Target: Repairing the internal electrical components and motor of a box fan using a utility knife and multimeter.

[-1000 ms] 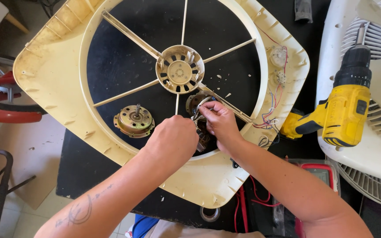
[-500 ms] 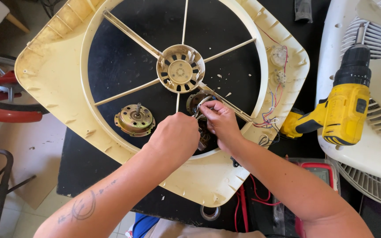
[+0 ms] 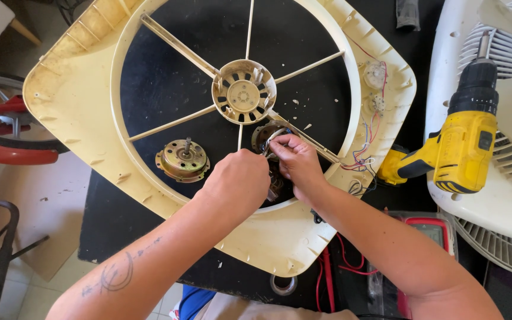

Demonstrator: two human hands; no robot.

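A yellowed square fan housing (image 3: 84,101) lies flat on a black table, its spokes meeting at a round hub (image 3: 243,92). Both my hands work inside the ring, just below the hub. My left hand (image 3: 237,181) is closed over a dark motor part (image 3: 266,135) with copper windings, mostly hidden beneath it. My right hand (image 3: 296,163) pinches a thin white wire at that same part. A second motor half (image 3: 182,160), brass-coloured with a shaft, sits to the left inside the ring.
A yellow and black cordless drill (image 3: 460,139) rests on a white fan grille (image 3: 508,201) at the right. Coloured wires (image 3: 365,151) run along the housing's right edge. A red-cased meter (image 3: 428,228) lies near my right forearm. A red bicycle wheel (image 3: 7,145) is at the left.
My hands have stayed on the motor part with only small finger movements. Nothing else has shifted.
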